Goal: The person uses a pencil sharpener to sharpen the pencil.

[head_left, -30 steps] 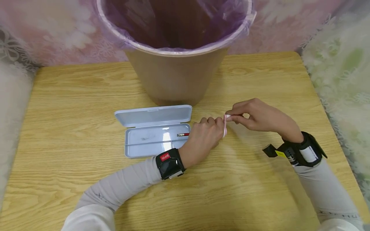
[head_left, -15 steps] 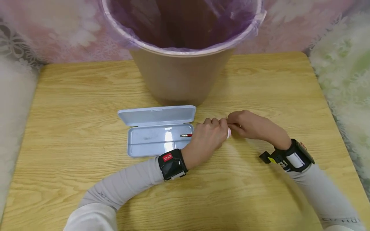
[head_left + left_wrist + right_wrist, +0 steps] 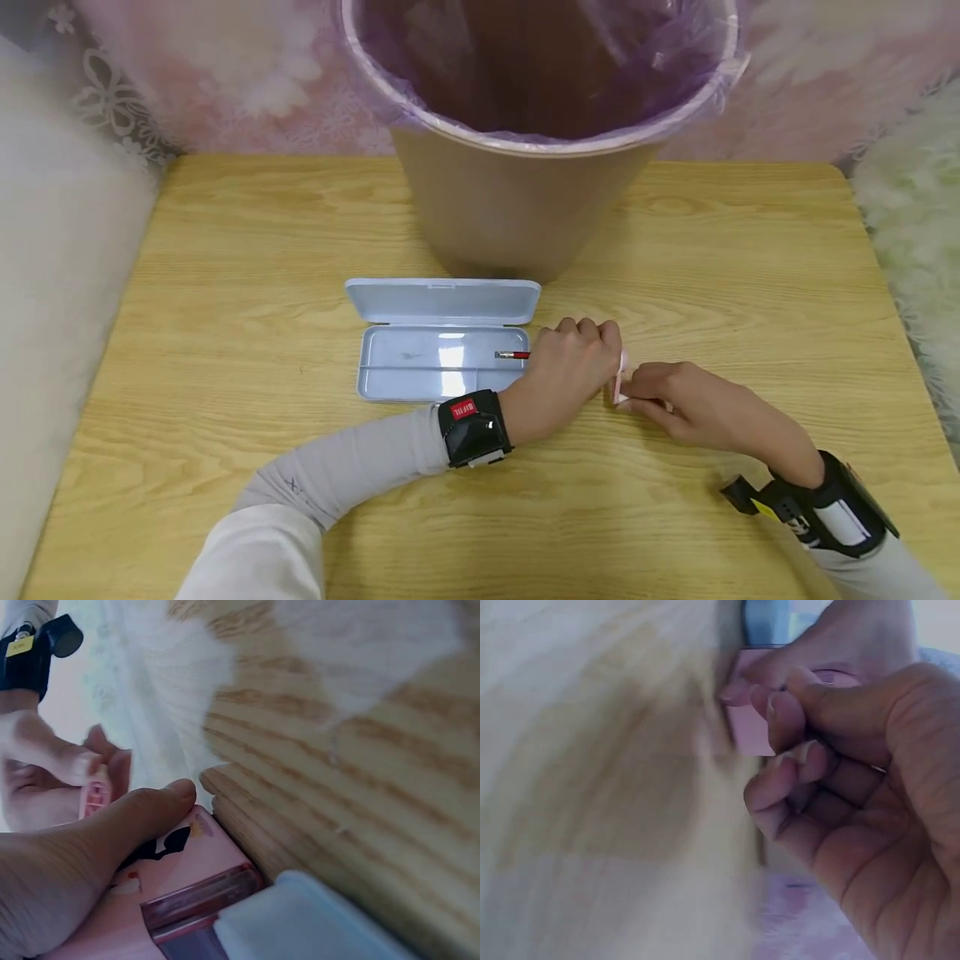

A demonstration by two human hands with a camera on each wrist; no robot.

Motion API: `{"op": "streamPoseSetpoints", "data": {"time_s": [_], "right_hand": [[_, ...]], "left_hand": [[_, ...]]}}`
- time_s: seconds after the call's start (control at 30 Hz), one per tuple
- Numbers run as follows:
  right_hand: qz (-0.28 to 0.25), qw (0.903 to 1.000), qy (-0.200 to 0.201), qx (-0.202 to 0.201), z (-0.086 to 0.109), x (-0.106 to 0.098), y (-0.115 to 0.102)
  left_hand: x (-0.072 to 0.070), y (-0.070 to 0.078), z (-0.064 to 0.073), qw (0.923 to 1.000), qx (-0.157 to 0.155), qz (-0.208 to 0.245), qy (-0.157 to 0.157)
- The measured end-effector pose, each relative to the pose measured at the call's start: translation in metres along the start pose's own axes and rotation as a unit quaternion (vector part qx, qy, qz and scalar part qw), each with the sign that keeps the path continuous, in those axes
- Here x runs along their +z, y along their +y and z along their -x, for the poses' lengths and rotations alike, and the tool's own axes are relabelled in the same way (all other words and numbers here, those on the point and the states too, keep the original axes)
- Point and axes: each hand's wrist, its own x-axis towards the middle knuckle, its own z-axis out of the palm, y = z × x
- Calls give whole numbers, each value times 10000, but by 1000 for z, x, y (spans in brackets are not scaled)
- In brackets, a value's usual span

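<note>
My left hand grips a pink pencil sharpener with a dark see-through window, its body mostly hidden under the palm in the head view. A red pencil with a metal end pokes out to the left of that hand, over the case; its other end is hidden. On the sharpener's right side, my right hand pinches the small crank handle between thumb and fingers. Just left of the sharpener lies an open light-blue pencil case with divided compartments, its lid tilted up.
A large brown bin lined with a purple bag stands behind the case. The wooden table meets a pink floral wall covering at the back, with patterned cloth at both sides.
My right hand has turned the crank from pointing up to pointing down toward me, passing by the sharpener. The left hand stays on the sharpener. The head view has shifted left.
</note>
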Motion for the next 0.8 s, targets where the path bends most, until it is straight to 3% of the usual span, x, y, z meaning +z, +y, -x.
{"op": "streamPoseSetpoints", "data": {"time_s": [0.17,0.33,0.43,0.57,0.63,0.8], "right_hand": [[73,9996,111,-257,1,-15,-12],[320,9958,735,-448,-9,-37,-13],[572,9929,945,-451,-23,-46,-6],[651,9939,814,-366,-37,-52,8],[514,9960,667,-306,-42,-54,17],[32,9988,437,-236,-47,-54,31]], "left_hand": [[2,-3,4,9998,27,-39,183],[4,-5,5,9993,-115,-127,336],[6,-7,6,9972,-301,-202,648],[9,-6,7,9896,-532,-259,1312],[10,-5,6,9866,-605,-248,1498],[10,-6,6,9902,-584,-195,1253]]}}
